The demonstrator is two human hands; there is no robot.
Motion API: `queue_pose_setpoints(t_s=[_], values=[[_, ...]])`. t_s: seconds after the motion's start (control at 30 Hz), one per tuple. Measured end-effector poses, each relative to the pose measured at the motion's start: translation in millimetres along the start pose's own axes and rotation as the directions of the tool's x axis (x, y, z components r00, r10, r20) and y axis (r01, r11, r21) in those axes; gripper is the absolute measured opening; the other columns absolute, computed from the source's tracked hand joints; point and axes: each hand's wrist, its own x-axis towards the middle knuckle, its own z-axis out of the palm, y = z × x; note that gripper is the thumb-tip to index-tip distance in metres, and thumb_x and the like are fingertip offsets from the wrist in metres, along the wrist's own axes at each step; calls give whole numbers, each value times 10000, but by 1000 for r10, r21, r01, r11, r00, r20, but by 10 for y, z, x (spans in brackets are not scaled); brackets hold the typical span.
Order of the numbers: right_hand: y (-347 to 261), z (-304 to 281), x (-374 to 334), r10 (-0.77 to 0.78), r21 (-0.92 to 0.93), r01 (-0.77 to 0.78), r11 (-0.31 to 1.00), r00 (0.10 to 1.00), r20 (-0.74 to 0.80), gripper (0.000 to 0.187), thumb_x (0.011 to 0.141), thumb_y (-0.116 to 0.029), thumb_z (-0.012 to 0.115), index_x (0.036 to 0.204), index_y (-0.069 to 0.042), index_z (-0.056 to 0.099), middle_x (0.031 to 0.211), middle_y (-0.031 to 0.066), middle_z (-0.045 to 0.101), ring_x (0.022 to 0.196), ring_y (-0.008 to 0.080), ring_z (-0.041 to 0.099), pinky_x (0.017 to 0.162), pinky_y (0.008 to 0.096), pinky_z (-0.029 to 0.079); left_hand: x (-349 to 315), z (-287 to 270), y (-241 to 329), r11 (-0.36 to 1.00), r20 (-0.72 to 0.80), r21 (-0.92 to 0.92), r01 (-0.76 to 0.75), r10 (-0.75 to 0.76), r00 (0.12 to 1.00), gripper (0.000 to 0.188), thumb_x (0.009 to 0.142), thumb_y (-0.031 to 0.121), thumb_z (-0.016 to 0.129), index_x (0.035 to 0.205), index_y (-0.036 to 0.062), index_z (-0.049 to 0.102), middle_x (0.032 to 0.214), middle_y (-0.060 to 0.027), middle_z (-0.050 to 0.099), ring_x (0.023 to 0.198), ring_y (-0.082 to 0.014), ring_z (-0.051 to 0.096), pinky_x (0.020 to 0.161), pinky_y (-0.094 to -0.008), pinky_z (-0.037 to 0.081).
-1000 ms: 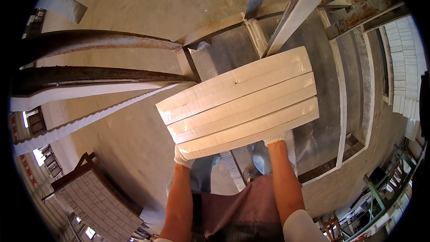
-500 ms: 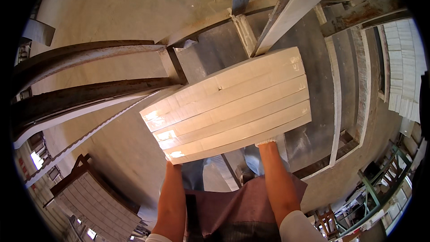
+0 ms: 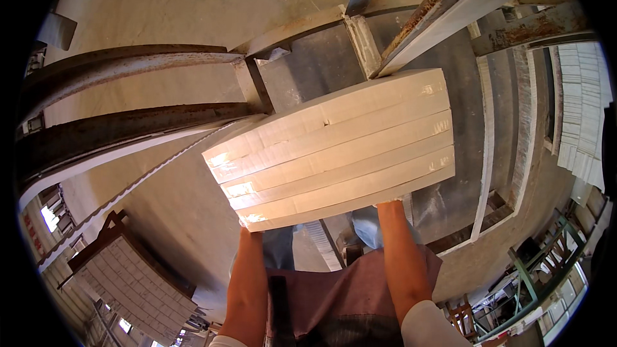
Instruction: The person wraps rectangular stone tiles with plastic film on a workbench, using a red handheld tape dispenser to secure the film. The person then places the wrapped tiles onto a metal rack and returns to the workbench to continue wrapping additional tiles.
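Note:
A stack of long, flat cardboard boxes (image 3: 334, 148) lies across the middle of the view, slanting up toward the right. Clear tape shines on the box ends. My left hand (image 3: 249, 226) is at the stack's near left corner, with only a sliver of it visible. Under the near edge, right of the middle, my right hand (image 3: 389, 204) supports the stack. Both hands hold it from below, and the boxes hide their fingers. Something pale, perhaps a glove, shows at each hand.
Rusty metal beams (image 3: 148, 112) stand at the left, close to the stack's far left corner. A pale upright (image 3: 437, 26) rises beyond its far edge. Low metal rails (image 3: 486, 148) run on the right. Stacked pale sheets (image 3: 578, 109) and a slatted pile (image 3: 132, 283) stand at the sides.
The surroundings and the stack have shifted slightly right in the view, and the stack's right end appears a little farther right. Both hands keep their hold.

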Motion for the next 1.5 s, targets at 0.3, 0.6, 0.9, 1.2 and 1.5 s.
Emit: queue_pose_setpoints(t_s=[0.3,0.6,0.9,1.2,1.5], values=[[44,37,-81,-2,-139,-5,990,999,-48,545,992,-486,364,1439,-189,463,1530,90,397,1409,322,349,1147,511,296,-87,-86,-125,998,20,-51,-31,32,999,425,1038,285,315,1357,59,479,1350,-106,575,1202,-285,563,1004,-444,483],[15,80,-107,8,-130,-39,991,974,-227,540,988,-465,409,1424,-151,465,1500,107,424,1374,324,397,1109,527,347,-149,-227,-273,977,57,-202,-73,86,995,428,1039,292,311,1358,63,482,1350,-101,577,1206,-283,561,1007,-441,481],[-127,-140,-669,190,821,-82,-566,955,226,433,948,-370,502,1315,-139,507,1300,40,549,1174,251,522,948,402,461,-437,247,71,924,-131,383,15,39,991,453,1026,336,375,1391,73,432,1420,-93,511,1309,-268,468,1056,-436,425],[630,-188,-2013,-402,954,160,-254,879,-255,136,1001,-250,402,1033,-144,481,946,2,485,897,145,499,724,250,432,-2454,786,1086,696,-686,540,473,39,727,478,960,257,518,1402,75,508,1164,-103,629,1016,-184,603,866,-345,494],[1392,-1187,-3815,64,964,-145,-223,985,163,304,932,-288,590,1128,-56,607,969,38,639,857,159,628,691,254,489,-5475,1027,943,176,-658,693,700,-244,712,362,918,194,528,1251,143,659,780,-43,686,623,-163,618,594,-341,522]])
